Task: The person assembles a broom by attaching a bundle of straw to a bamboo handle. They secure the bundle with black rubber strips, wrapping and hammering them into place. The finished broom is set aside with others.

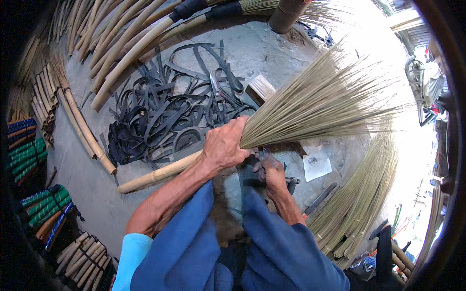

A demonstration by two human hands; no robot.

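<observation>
A broom lies across my lap, its stiff straw bristles fanning out to the upper right and its pale bamboo handle pointing to the lower left. My left hand is wrapped round the broom where the bristles meet the handle. Just below that place, close against the bristles' base, my right hand has its fingers curled in. Something small and dark shows at its fingertips, too little to name. A heap of black rubber strips lies on the floor beyond my left forearm.
Scissors rest on the strips beside a wooden block. Loose straw and a knife lie at the right. Bamboo poles curve along the upper left. Bundled handles stand at the lower left.
</observation>
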